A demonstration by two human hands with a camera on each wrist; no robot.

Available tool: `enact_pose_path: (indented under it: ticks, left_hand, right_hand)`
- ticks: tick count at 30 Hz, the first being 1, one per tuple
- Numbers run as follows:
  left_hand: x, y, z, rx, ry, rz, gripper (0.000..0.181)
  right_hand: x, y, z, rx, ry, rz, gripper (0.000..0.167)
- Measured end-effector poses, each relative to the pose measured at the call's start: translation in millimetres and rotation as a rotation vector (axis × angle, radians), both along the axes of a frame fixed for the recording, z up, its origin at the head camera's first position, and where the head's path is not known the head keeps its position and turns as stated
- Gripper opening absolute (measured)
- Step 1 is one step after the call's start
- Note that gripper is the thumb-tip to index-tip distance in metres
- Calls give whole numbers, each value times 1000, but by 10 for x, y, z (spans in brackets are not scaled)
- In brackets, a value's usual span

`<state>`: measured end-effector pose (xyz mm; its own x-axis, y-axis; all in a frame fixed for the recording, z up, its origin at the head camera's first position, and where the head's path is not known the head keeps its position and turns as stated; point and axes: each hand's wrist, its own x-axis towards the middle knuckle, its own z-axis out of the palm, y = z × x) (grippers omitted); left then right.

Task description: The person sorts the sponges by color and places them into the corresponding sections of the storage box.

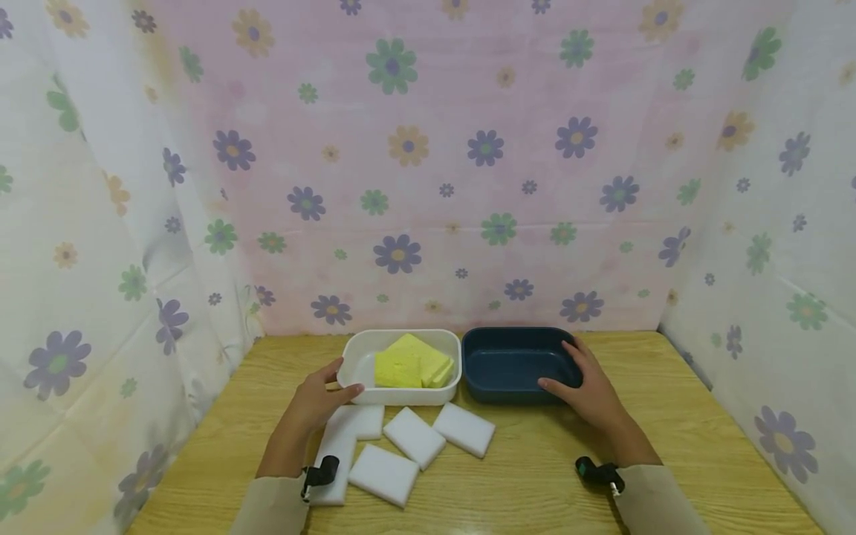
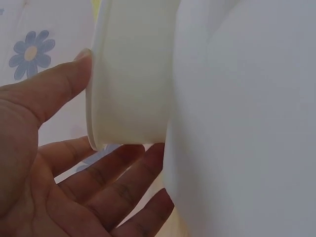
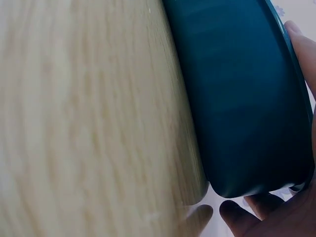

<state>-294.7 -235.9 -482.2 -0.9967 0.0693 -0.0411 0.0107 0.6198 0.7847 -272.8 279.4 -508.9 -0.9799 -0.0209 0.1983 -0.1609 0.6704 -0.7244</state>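
Note:
My left hand [image 1: 319, 397] holds the left end of a white plastic container [image 1: 404, 397]. In the left wrist view its thumb [image 2: 74, 74] lies against the rim, with the fingers around the container's end. Several yellow sponge pieces [image 1: 408, 364] lie inside, towards the right. At the right end of a dark blue container [image 1: 518, 394], my right hand [image 1: 595, 390] grips the side, thumb over the front rim and fingers at the far right corner. Nothing lies in the blue container. The right wrist view shows its outer wall [image 3: 242, 98] and some fingertips [image 3: 234, 215] at its end.
Several white sponge blocks [image 1: 384, 474] lie on the wooden table [image 1: 508, 490] before the containers, one partly behind my left wrist. The two containers stand side by side near the back edge. A flowered curtain [image 1: 441, 186] hangs behind and at both sides.

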Motion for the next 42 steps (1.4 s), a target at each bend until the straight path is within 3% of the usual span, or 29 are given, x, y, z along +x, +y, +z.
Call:
enact_pose_path:
  ticks: [8, 16, 20, 27, 33, 42]
  left_hand:
    - [35, -33, 16, -15, 27, -33, 91]
    - [255, -58, 345, -190, 79, -42, 89]
    - [381, -112, 387, -237, 84, -67, 92]
    - [598, -294, 334, -271, 13, -72, 98]
    - [808, -393, 218, -219, -32, -46, 95]
    - [969, -461, -16, -160, -83, -4, 94]
  right_hand:
    - [66, -20, 7, 14, -13, -22, 104]
    - [109, -44, -17, 9, 3, -30, 100]
    - [94, -56, -25, 1, 14, -29, 99]
    - [110, -46, -11, -11, -5, -34, 100]
    - [118, -32, 1, -8, -17, -44, 100]
    - [103, -51, -13, -12, -11, -24, 98]
